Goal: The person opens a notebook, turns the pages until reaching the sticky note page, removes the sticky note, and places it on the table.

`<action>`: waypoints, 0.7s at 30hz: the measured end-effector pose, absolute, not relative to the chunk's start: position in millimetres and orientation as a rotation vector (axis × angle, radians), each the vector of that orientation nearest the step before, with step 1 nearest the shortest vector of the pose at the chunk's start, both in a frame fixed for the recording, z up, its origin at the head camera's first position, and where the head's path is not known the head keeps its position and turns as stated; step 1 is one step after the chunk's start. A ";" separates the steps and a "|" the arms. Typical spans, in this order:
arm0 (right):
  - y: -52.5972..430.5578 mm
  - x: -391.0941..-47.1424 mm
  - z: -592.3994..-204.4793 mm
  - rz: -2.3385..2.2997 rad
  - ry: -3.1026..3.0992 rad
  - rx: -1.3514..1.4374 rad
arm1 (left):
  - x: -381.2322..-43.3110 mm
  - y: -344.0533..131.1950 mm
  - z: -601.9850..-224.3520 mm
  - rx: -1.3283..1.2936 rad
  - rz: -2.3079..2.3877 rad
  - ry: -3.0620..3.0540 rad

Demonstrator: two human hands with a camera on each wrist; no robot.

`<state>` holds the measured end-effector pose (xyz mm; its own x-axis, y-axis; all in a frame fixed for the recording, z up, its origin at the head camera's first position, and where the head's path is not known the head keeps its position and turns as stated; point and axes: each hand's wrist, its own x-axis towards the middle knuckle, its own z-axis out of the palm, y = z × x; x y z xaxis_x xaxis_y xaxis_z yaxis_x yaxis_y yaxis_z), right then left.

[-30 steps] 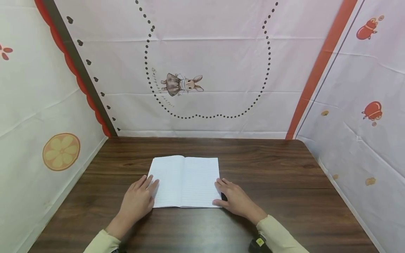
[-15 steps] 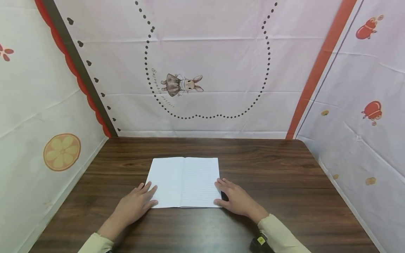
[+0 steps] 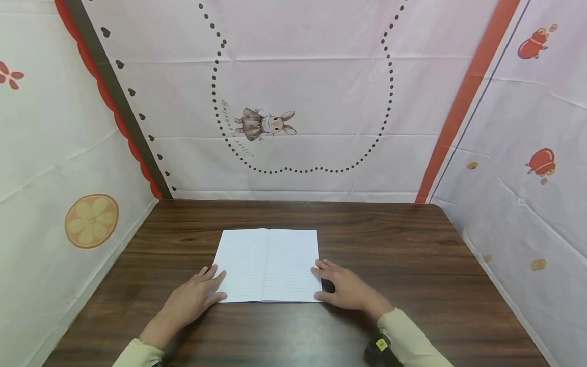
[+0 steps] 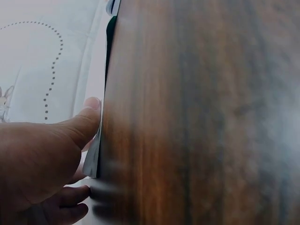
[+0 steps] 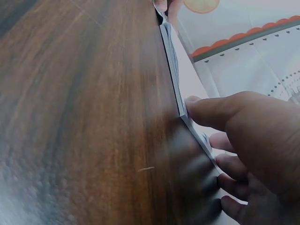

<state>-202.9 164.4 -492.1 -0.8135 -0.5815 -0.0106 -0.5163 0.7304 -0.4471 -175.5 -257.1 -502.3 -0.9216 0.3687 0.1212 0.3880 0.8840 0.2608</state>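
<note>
An open notebook (image 3: 291, 265) with lined pages and no visible writing lies flat on the brown wooden table. My left hand (image 3: 190, 300) rests at its left edge, fingers spread, the thumb on the near left corner. In the left wrist view, the thumb (image 4: 91, 112) lies on the top page above the fanned page edges. At the opposite edge is my right hand (image 3: 346, 288), its fingertips and thumb touching the right page. A dark patch shows between that thumb and forefinger; I cannot tell what it is. The right wrist view shows the notebook's thick edge (image 5: 172, 70) under the thumb.
The wooden table (image 3: 390, 244) reaches to white printed cloth walls at the back and both sides. A rabbit print (image 3: 263, 124) is on the back cloth (image 3: 321, 92). A black band device with a yellow mark (image 3: 381, 345) sits on the right wrist.
My left hand has slid nearer and slightly left along the notebook's edge. The left page, bulged near the fold before, now lies flatter. My right hand has barely moved.
</note>
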 end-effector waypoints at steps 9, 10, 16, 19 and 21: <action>159.3 -199.3 -490.0 -0.614 2.827 -0.873 | -176.9 -254.7 -497.7 -0.602 -0.440 -3.018; 158.3 -199.2 -490.5 -0.608 2.842 -0.878 | -177.0 -254.5 -497.6 -0.603 -0.441 -3.020; 152.8 -198.1 -492.8 -0.556 2.925 -0.905 | -178.8 -253.9 -498.0 -0.604 -0.448 -3.014; 150.7 -197.7 -493.4 -0.539 2.946 -0.903 | -179.8 -252.0 -497.1 -0.592 -0.423 -2.981; 149.7 -197.8 -494.5 -0.520 2.956 -0.899 | -181.1 -249.0 -495.8 -0.571 -0.389 -2.952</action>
